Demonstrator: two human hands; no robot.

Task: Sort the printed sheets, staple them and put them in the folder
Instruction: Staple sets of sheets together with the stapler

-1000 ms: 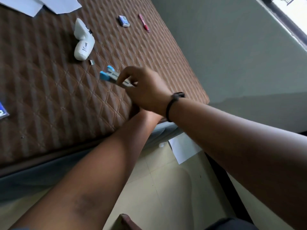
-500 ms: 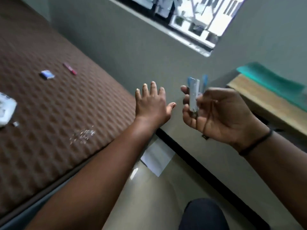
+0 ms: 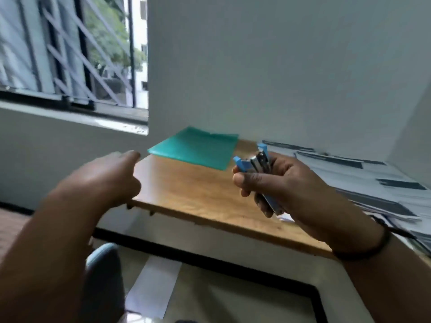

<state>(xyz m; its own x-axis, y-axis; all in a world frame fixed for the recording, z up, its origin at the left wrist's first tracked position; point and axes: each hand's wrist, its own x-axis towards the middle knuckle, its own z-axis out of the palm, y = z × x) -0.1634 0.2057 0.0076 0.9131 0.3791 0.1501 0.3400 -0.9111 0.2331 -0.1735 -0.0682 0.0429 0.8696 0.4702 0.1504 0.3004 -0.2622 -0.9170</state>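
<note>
Stapler is gripped in right hand; left hand relaxed, empty. Sheets at table right edge could be mis-stapled if unsorted.

blue stapler held | green folder flat | printed sheets spread

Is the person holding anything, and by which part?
The right hand grips a blue stapler around its middle and rear. The left hand holds nothing.

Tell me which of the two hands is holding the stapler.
The right hand, wearing the dark wristband, grips the blue stapler. The left hand holds nothing, fingers loose.
</note>
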